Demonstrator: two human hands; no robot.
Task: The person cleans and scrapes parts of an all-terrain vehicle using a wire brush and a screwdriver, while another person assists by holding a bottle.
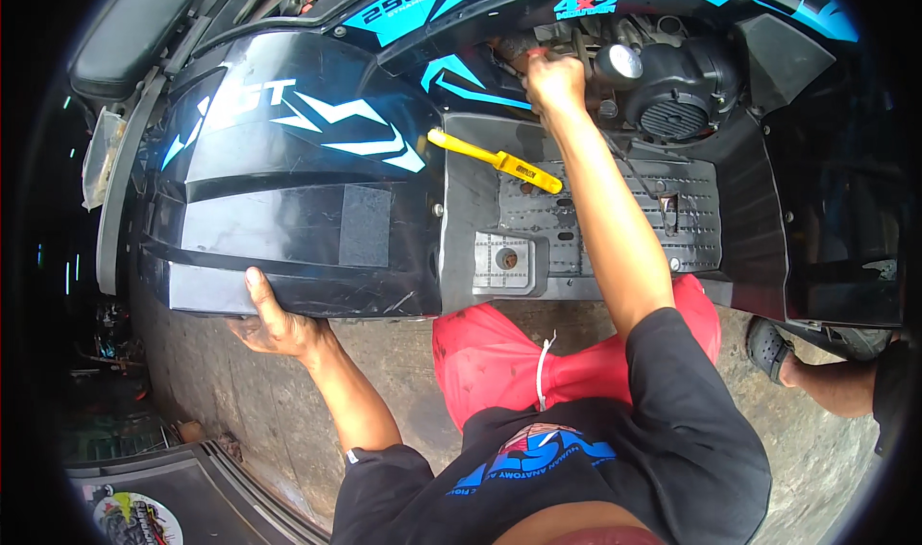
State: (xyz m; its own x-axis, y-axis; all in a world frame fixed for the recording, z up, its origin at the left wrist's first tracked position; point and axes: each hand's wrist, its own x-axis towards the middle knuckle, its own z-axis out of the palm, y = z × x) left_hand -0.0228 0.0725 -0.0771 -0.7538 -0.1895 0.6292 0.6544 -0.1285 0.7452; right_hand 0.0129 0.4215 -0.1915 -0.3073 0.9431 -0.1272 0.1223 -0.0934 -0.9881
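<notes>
My left hand (274, 322) grips the lower edge of a glossy black fender (259, 218) with blue and white stripes. The thumb lies on top and the fingers go underneath, out of sight. Stretched forward, my right hand (555, 82) is closed in a fist beside the engine (677, 89) of a black and blue quad bike. A small red bit shows at its knuckles; what the fist holds is hidden. Between both arms, a slim yellow tool (495, 160) lies across the ridged black footrest (615, 194).
A black seat-like pad (130, 34) is at the upper left. At the right, another person's foot in a grey clog (768, 350) stands on the concrete floor (384, 363). A dark panel with a round sticker (139, 518) fills the lower left.
</notes>
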